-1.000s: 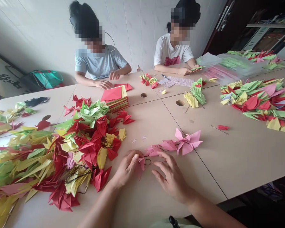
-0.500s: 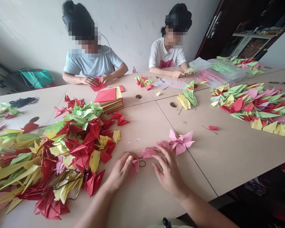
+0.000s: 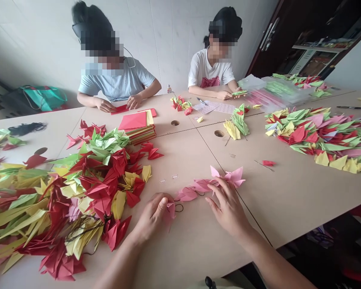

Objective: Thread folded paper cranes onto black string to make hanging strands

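The table (image 3: 289,208) carries everything, with the pink strand (image 3: 188,194) lying on it at the wearer's side. Beyond the strand, across the table, a person in light blue (image 3: 117,86) has both hands at a red sheet (image 3: 119,109); further right, a person in white (image 3: 209,66) holds green paper (image 3: 239,92). Left of the strand spreads a large pile of folded paper (image 3: 63,192), red, yellow and green; well to its right and farther back lies a second heap (image 3: 321,136).

The strand is a row of folded pink pieces, opening into petals at its right end. At that end hovers the right hand (image 3: 230,206), fingers spread and slightly curled; whether the fingertips touch the paper I cannot tell. At its left end, the left hand (image 3: 152,212) pinches the last pink piece between thumb and fingers.

I judge the step in hand to be laying out and adjusting this strand. The next move seems to call for a steady left pinch and a light right touch, so the folds stay uncrushed.

Beyond the strand, to its left, stands a paper stack (image 3: 135,122). Right of it lies a small red piece (image 3: 268,163); beside its left end, a black loop (image 3: 183,208) that should stay untangled.
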`<move>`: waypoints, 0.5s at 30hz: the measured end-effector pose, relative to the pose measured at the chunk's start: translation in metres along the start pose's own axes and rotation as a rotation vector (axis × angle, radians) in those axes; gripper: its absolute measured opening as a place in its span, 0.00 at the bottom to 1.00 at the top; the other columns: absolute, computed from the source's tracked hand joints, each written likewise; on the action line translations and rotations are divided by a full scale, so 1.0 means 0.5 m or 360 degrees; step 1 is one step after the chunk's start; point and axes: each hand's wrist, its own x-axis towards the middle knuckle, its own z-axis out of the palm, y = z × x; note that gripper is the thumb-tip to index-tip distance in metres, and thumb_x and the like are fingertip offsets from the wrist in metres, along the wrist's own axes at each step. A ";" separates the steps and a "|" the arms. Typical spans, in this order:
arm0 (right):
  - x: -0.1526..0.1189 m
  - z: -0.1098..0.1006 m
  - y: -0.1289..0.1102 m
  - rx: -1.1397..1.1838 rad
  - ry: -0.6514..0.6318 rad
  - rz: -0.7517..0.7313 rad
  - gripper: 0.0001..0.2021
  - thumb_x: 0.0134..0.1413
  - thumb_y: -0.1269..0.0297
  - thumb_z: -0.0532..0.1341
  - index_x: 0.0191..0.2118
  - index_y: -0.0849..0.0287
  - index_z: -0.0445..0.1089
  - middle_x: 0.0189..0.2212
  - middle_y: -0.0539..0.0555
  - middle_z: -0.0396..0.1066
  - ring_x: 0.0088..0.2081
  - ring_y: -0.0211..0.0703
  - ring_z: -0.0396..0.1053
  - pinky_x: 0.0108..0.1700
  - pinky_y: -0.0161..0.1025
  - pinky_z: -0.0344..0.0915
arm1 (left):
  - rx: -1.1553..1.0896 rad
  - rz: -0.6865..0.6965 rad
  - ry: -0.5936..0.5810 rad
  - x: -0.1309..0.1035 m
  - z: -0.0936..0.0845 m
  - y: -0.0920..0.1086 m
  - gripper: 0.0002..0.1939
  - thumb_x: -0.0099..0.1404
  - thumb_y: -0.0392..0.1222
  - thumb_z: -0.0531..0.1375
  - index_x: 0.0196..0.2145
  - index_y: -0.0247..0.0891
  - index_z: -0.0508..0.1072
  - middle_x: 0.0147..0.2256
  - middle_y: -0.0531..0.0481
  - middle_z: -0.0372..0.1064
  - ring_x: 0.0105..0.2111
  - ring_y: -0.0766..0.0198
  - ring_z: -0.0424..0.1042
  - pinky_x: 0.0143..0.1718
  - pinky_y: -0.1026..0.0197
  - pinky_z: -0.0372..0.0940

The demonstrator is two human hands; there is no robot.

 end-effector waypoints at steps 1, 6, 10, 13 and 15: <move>0.001 -0.003 0.002 0.0021 -0.0026 -0.0023 0.13 0.59 0.66 0.56 0.50 0.57 0.63 0.53 0.63 0.61 0.56 0.58 0.60 0.55 0.60 0.59 | 0.0000 0.0003 0.0000 0.000 0.000 0.000 0.22 0.71 0.46 0.41 0.28 0.39 0.69 0.28 0.51 0.70 0.34 0.61 0.66 0.41 0.62 0.58; 0.004 -0.035 0.018 0.0151 0.0232 -0.0009 0.16 0.59 0.68 0.56 0.53 0.54 0.61 0.53 0.61 0.62 0.57 0.55 0.59 0.58 0.58 0.58 | -0.0028 -0.0012 0.0007 0.001 0.000 -0.005 0.22 0.71 0.47 0.41 0.29 0.38 0.69 0.28 0.50 0.70 0.34 0.60 0.67 0.41 0.61 0.58; -0.005 -0.034 0.077 0.0199 0.0478 0.0404 0.27 0.56 0.60 0.60 0.59 0.58 0.55 0.56 0.66 0.58 0.58 0.59 0.57 0.54 0.58 0.62 | -0.0071 -0.0066 0.0029 0.000 0.004 -0.012 0.21 0.70 0.49 0.42 0.33 0.38 0.69 0.27 0.49 0.71 0.34 0.59 0.68 0.41 0.59 0.60; -0.007 -0.010 0.116 0.0491 0.0241 0.0657 0.27 0.58 0.57 0.58 0.60 0.59 0.53 0.54 0.67 0.61 0.53 0.55 0.65 0.47 0.52 0.69 | -0.0114 -0.0160 0.0170 -0.001 0.006 -0.021 0.20 0.69 0.53 0.44 0.41 0.38 0.68 0.38 0.45 0.73 0.42 0.56 0.69 0.45 0.57 0.61; 0.001 0.005 0.121 0.0576 0.0040 0.0549 0.20 0.61 0.59 0.55 0.56 0.57 0.59 0.52 0.64 0.64 0.55 0.53 0.64 0.50 0.51 0.68 | -0.0130 -0.0207 0.0268 -0.001 0.006 -0.029 0.22 0.68 0.55 0.46 0.50 0.38 0.65 0.51 0.42 0.68 0.52 0.54 0.64 0.51 0.54 0.59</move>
